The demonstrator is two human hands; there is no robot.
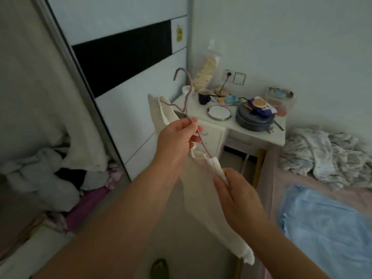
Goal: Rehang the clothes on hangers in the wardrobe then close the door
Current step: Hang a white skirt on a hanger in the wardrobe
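Much of the cream garment (198, 190) is hidden behind the two forearms, and its lower end hangs down out of clear sight near the bottom of the view; what kind of garment it is cannot be told. The far arm of the pink hanger (187, 109) disappears inside the cloth at upper left, and the near arm runs into a bunched strap or shoulder by the right hand (237, 196).

The garment hangs in mid-air in front of the person, partly threaded onto the hanger, between the sliding wardrobe door (124, 63) and the bed (314, 200). It is thin, pale and slightly crinkled, with a soft woven look. The hanger is slim with a matt pink coating (its hook curves up and to the left).

The left hand (177, 137) pinches the hanger's near arm between thumb and curled fingers. The right hand grips the gathered cloth at the hanger's end, fingers closed round it.

A white desk (259, 129) behind carries a round mirror (219, 112), a dark mug (204, 97) and a grey lidded pan (254, 117). Blurred heaps of clothes (50, 178) lie at left.
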